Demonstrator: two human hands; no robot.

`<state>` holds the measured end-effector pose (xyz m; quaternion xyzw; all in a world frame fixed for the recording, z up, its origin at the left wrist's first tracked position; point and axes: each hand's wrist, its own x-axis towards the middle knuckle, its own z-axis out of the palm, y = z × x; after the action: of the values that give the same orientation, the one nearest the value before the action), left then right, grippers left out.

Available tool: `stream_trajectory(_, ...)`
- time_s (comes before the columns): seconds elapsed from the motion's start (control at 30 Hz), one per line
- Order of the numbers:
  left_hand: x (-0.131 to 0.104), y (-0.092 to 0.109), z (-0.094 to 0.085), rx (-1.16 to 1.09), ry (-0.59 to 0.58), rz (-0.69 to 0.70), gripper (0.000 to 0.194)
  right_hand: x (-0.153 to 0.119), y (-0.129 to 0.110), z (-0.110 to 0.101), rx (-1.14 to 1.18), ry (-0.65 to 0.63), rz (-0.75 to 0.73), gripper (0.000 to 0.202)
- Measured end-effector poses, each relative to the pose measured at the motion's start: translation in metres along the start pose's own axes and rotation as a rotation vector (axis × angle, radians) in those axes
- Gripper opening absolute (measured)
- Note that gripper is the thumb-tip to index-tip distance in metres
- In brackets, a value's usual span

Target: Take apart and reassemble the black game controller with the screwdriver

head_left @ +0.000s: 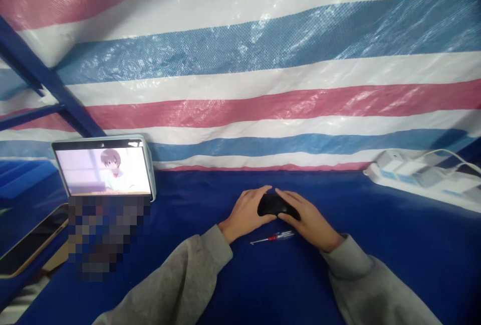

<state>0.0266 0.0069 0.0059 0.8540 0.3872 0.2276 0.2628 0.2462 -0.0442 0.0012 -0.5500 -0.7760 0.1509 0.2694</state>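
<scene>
A black rounded object [277, 205], like a computer mouse, lies between my two hands over the blue surface. My left hand [251, 210] wraps round its left end, fingers along the far side and thumb along the near side. Round the right end curls my right hand [310, 218], held in the same way. The fingertips of both hands nearly meet at the far edge. Just below the black object lies a small screwdriver [276, 237] with a clear handle, a red collar and a thin shaft pointing left; neither hand touches it.
A tablet [105, 169] showing a cartoon stands at the left, with a pixelated patch below it. A phone [33, 239] lies at the far left, near a blue tray [26, 179]. A white power strip [424, 182] with plugs sits at the right. Striped sheeting [263, 109] hangs behind.
</scene>
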Motion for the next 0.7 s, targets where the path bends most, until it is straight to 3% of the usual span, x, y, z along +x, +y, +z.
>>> stream_trajectory(0.1,0.0,0.001,0.0,-0.018,0.051,-0.045,0.069,0.002,0.003,-0.007,0.108,0.06,0.025,0.063)
stream_trajectory(0.23,-0.001,0.001,-0.002,-0.036,0.143,-0.076,0.05,0.003,0.005,-0.01,0.161,0.111,0.066,0.043)
stream_trajectory(0.33,-0.002,0.002,-0.003,-0.024,0.201,-0.028,0.041,0.004,0.0,-0.009,0.173,0.111,0.121,0.04)
stream_trajectory(0.53,-0.003,0.003,-0.003,0.076,0.086,0.218,0.042,0.005,-0.01,-0.003,0.17,0.088,0.166,0.037)
stream_trajectory(0.7,-0.002,0.002,-0.001,0.106,0.077,0.155,0.043,0.005,-0.01,-0.01,0.021,0.212,0.167,0.042)
